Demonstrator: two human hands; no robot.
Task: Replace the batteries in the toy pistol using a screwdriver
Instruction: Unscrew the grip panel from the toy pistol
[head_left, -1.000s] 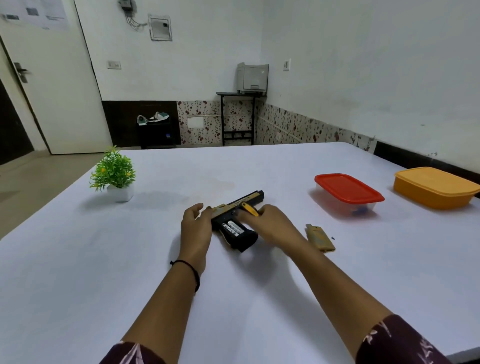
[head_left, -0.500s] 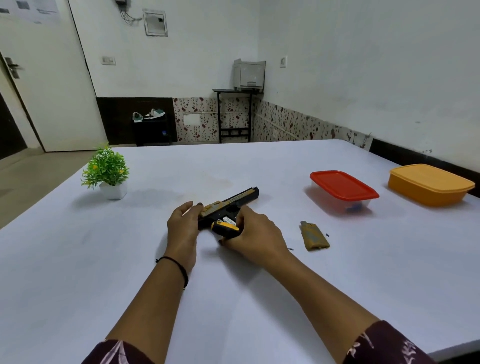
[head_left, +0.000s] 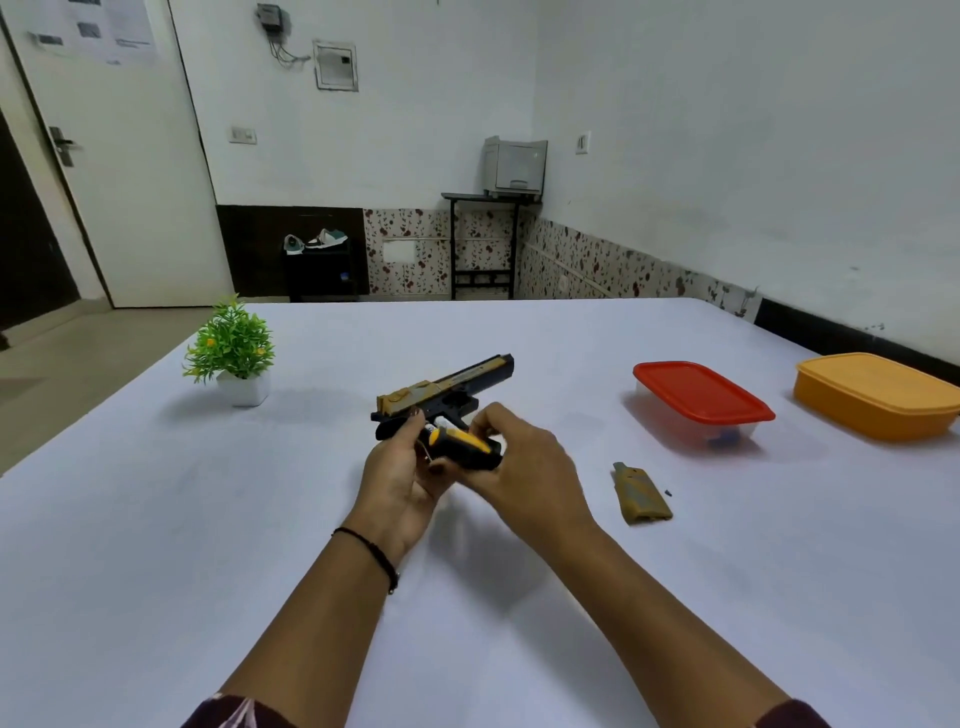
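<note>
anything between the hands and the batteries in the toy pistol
The cover is off, lying on the table to the right. Only the screwdriver in the right hand lies across the pistol's open grip, partly hiding the batteries.

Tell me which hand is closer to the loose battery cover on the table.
Right. The right hand, gripping the screwdriver, sits just left of the battery cover; the left hand, holding the toy pistol, is farther left beyond it.

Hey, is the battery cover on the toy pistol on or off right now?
Off: the cover lies on the table, apart from the pistol and to its right.
</note>
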